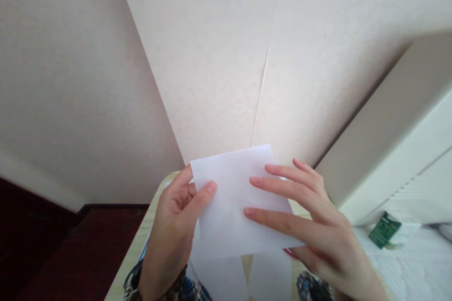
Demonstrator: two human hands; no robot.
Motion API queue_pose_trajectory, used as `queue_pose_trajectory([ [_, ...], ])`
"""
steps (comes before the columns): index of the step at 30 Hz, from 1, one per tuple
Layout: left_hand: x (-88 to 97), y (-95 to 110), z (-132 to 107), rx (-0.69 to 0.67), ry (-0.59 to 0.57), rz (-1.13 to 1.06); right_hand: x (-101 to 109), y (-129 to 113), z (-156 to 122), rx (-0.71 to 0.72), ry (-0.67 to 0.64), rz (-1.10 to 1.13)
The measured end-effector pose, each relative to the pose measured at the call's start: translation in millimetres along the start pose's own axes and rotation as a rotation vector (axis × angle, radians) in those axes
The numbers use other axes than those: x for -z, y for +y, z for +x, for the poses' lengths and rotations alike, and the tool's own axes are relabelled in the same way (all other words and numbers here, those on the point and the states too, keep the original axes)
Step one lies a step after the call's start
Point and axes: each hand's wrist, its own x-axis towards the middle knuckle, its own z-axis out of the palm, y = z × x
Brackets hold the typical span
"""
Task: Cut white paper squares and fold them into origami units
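Observation:
A white sheet of paper [233, 202], roughly square, is held up above a small light wood table [136, 244]. My left hand [180, 216] pinches its left edge, thumb on the front and fingers behind. My right hand [310, 216] lies against the right part of the paper with its fingers spread apart across the front; its thumb is partly hidden below the paper's lower right corner. More white paper [222, 275] lies on the table underneath, near my sleeves. A small red edge shows by my right thumb, too little to name.
Pale walls [219, 56] meet in a corner behind the table. A white cabinet-like unit [399, 117] stands at the right. Below it, a green packet [384, 229] rests on a white quilted surface [413, 273]. Dark red flooring [84, 249] is at the left.

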Motion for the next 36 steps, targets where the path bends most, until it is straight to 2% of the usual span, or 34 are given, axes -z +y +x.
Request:
queue_pose_trajectory([
  [6,4.5,-4,1,-0.029,-0.121,-0.026,-5,-1,3,0.048,0.122,0.055],
  [10,3.8,-6,-2,-0.002,-0.087,-0.017,-6,-1,5,0.063,0.095,0.100],
  [17,-12.8,1,-14,0.008,0.020,0.010,-1,1,7,0.068,0.064,0.139],
  [22,-14.8,4,-15,0.034,0.058,0.079,-2,2,6,0.037,0.091,0.154],
  [28,-12.0,4,-15,0.011,-0.002,0.135,-8,-5,9,-0.135,0.191,0.261],
  [30,-10.3,3,-15,-0.008,-0.032,0.148,-11,-8,9,-0.224,0.249,0.307],
  [34,-9.3,2,-16,0.043,-0.117,0.142,-18,-12,8,-0.432,0.394,0.328],
  [36,-10.8,2,-17,-0.001,-0.130,0.158,-20,-12,8,-0.518,0.442,0.337],
])
